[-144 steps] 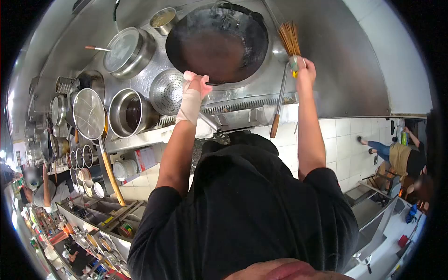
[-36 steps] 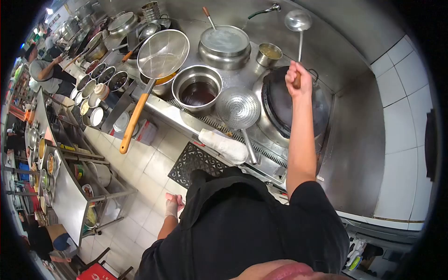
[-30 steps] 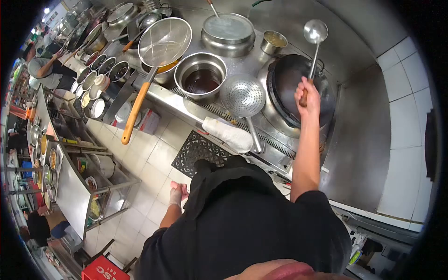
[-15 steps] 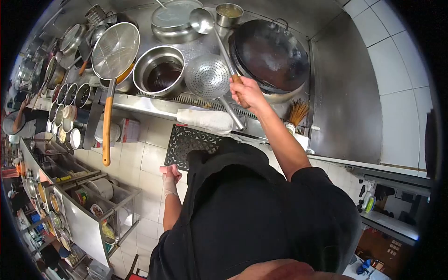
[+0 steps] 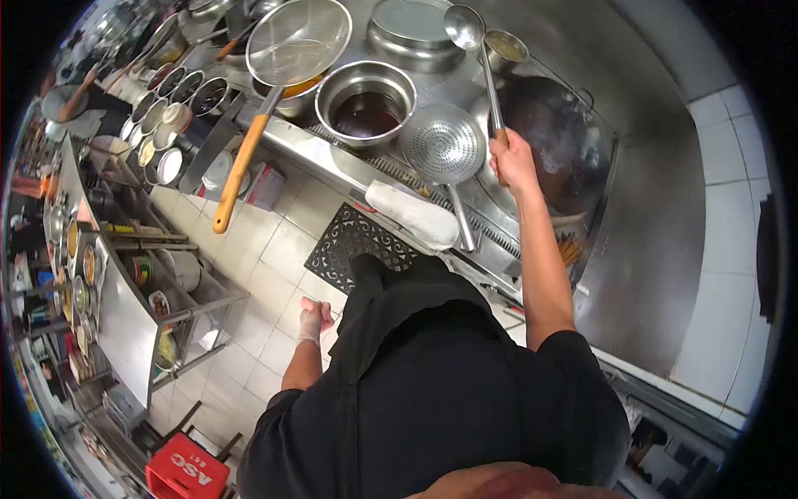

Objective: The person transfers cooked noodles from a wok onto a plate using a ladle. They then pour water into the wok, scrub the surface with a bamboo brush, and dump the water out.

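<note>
My right hand (image 5: 514, 163) is closed around the wooden handle of a steel ladle (image 5: 464, 27), whose bowl is raised near a small metal pot (image 5: 505, 51). Beyond the hand, to its right, a dark wok (image 5: 553, 145) gives off faint steam. A perforated strainer (image 5: 443, 143) rests left of the hand, beside a steel pot (image 5: 366, 104) of dark liquid. Low at my left side, my left hand (image 5: 312, 318), bandaged at the wrist, is closed on a pink cloth (image 5: 307, 303).
A wire sieve (image 5: 299, 43) with a wooden handle lies across pots at the upper left. A folded white towel (image 5: 411, 214) is on the stove's front edge. A steel table (image 5: 125, 308) and a red crate (image 5: 187, 470) stand at left. A co-worker (image 5: 73, 106) is at the far left.
The brush from the first frame has left my right hand, which now grips the ladle. My left hand has dropped from the stove to my side. The view has turned.
</note>
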Demonstrator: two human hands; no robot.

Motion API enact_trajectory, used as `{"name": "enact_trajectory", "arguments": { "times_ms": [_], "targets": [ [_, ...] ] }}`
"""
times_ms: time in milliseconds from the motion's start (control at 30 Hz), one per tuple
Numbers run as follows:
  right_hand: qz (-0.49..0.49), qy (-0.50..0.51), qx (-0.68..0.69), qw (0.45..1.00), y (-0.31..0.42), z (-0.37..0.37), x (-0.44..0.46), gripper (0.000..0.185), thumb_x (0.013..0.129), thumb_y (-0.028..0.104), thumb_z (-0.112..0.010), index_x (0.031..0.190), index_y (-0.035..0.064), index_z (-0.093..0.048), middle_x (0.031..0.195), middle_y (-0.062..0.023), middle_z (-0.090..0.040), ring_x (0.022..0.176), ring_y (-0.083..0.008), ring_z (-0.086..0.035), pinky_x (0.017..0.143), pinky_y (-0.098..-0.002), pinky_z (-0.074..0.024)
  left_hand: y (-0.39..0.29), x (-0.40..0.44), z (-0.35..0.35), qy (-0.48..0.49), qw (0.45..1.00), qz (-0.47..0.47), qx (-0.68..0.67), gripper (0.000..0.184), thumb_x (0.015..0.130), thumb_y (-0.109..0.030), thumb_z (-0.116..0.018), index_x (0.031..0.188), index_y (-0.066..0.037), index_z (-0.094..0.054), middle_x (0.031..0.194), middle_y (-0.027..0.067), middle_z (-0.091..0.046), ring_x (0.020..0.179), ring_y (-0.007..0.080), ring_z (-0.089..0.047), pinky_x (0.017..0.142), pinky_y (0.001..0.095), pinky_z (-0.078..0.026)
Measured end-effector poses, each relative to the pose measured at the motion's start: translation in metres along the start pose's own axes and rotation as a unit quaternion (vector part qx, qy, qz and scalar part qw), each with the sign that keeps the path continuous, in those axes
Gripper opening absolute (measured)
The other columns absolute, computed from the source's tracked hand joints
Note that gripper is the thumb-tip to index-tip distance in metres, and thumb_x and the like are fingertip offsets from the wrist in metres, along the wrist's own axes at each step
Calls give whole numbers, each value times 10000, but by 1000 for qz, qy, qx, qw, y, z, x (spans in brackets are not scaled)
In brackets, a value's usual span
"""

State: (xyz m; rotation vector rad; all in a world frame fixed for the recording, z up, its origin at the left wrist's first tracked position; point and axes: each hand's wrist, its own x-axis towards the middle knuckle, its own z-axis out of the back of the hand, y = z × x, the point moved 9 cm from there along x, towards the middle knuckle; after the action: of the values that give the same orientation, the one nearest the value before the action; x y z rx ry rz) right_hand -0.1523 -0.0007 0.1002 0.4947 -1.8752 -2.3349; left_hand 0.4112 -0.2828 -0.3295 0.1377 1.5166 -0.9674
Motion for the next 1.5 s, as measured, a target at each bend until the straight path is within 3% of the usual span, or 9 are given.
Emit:
{"name": "enact_trajectory", "arguments": {
  "times_ms": [67, 333, 433, 567, 700, 800, 1067, 1367, 1500],
  "targets": [
    [36, -2, -32, 999, 7, -13, 54, 99, 832, 106, -601, 887, 33, -565, 618, -12, -521, 474, -120, -502, 425, -291, -391, -27, 13, -14, 68, 992, -57, -95, 272, 886, -293, -542, 799, -35, -552, 607, 105, -567, 439, 194, -524, 369, 314, -424],
    [3, 17, -102, 995, 26, -92, 222, 50, 808, 30, -547, 769, 6, -525, 614, -46, -529, 462, -130, -506, 390, -278, -411, -81, -67, -27, 124, 943, -194, -240, 232, 927, -249, -556, 851, -42, -485, 644, 94, -550, 468, 197, -528, 386, 330, -450],
    [-122, 57, 167, 977, 11, -121, 253, 76, 814, 45, -563, 758, 12, -523, 627, -62, -539, 479, -135, -517, 396, -261, -436, -7, -67, -2, 45, 954, -141, -261, 211, 908, -227, -558, 856, -27, -516, 650, 88, -558, 493, 201, -542, 443, 352, -495],
    [-129, 204, 580, 778, 40, -129, 248, 132, 815, 20, -556, 731, 14, -455, 700, -87, -492, 579, -163, -517, 458, -248, -469, 114, -78, 38, -23, 963, -85, -256, 226, 859, -228, -600, 912, -9, -579, 831, 110, -638, 683, 219, -633, 571, 373, -525],
    [-97, 210, 630, 741, 77, -113, 235, 127, 789, -19, -544, 730, 6, -435, 736, -105, -464, 616, -185, -508, 489, -260, -477, 147, -131, 63, -144, 990, 7, -3, 166, 900, -200, -539, 864, -39, -561, 804, 102, -638, 669, 210, -632, 546, 349, -513],
    [-102, 237, 650, 715, 104, -96, 226, 113, 791, -31, -531, 749, -11, -428, 771, -114, -453, 628, -192, -507, 496, -262, -475, 186, -63, 79, -99, 995, -10, -9, 179, 916, -197, -512, 853, -36, -559, 775, 103, -640, 671, 202, -635, 531, 347, -508],
    [-96, 276, 698, 654, 133, -8, 153, 140, 826, -54, -495, 767, 14, -387, 774, -90, -430, 652, -177, -508, 516, -264, -470, -29, -66, 2, 47, 948, -117, -293, 184, 921, -182, -506, 767, -85, -483, 646, 40, -532, 500, 153, -470, 428, 282, -397],
    [-126, 231, 591, 762, 81, 106, 1, 106, 914, 60, -524, 903, -1, -439, 793, -57, -481, 633, -125, -513, 510, -218, -430, -85, -30, -38, 127, 976, -56, -169, 190, 933, -160, -515, 786, -45, -478, 630, 61, -511, 435, 154, -428, 405, 281, -382],
    [-117, 36, 419, 900, 41, 151, -56, 150, 920, 126, -562, 853, 3, -508, 776, -61, -547, 605, -103, -523, 449, -213, -412, -56, -13, -44, 126, 983, 17, -132, 149, 930, -117, -515, 811, -31, -490, 647, 67, -517, 443, 159, -432, 402, 286, -369]
  ]
}}
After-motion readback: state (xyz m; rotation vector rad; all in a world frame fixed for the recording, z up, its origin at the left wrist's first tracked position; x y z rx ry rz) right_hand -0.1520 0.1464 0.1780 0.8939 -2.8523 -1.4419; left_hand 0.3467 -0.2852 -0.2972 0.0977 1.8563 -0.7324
